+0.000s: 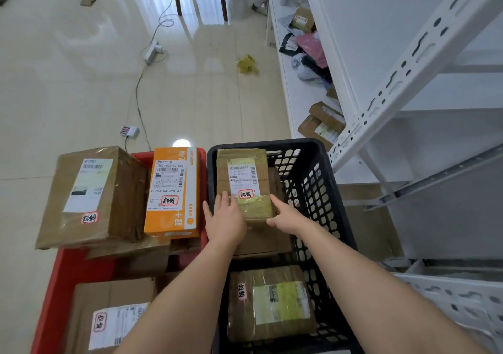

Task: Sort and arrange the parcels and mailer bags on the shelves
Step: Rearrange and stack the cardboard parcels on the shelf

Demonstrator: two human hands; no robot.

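Both forearms reach into the black crate [321, 168]; left hand [226, 217] and right hand [285, 217] each hold a grip on one taped parcel [245, 179] — not yet lifted clear. Few parcels sit on the shelves [304, 100] — most remain crated, so sorting looks early.

A taped brown parcel [245, 184] with a white label sits label-up at the far end of the black crate [321, 168], right of the orange box [174, 193]
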